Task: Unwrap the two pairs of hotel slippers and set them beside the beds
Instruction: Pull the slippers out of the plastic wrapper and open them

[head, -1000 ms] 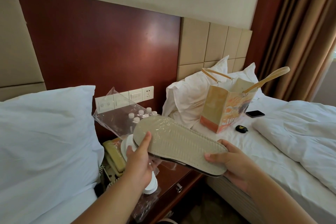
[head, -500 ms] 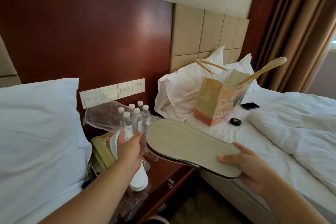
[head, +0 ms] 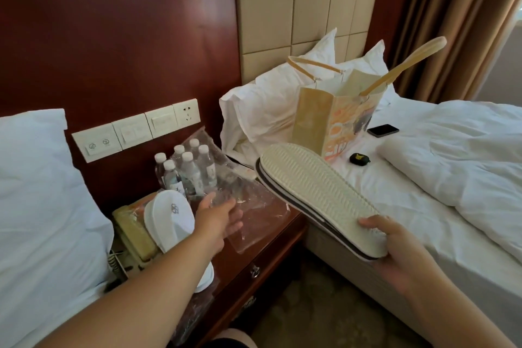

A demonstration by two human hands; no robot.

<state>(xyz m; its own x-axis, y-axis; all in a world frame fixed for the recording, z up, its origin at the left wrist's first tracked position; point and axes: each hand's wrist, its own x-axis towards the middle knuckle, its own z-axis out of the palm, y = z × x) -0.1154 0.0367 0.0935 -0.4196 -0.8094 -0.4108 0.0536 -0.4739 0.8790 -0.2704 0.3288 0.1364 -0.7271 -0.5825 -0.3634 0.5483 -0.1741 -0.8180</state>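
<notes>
My right hand (head: 395, 251) grips the heel end of an unwrapped pair of slippers (head: 316, 192), stacked sole up, held in the air between the nightstand and the right bed. My left hand (head: 220, 217) reaches over the nightstand (head: 271, 246) with relaxed fingers touching the empty clear plastic wrapper (head: 254, 206) lying there. A second pair of white slippers (head: 169, 217), still in plastic, lies on the nightstand's left side, partly under my left forearm.
Several water bottles (head: 189, 169) stand at the back of the nightstand, a beige telephone (head: 132, 234) at its left. The left bed's pillow (head: 36, 192) is at left. On the right bed (head: 409, 206) sit a paper bag (head: 336, 118), a phone (head: 382, 130), and a small dark case (head: 359, 158).
My left hand pulled the plastic wrapper off the slippers and lowered it onto the nightstand. My right hand moved the bare pair to the right, toward the right bed.
</notes>
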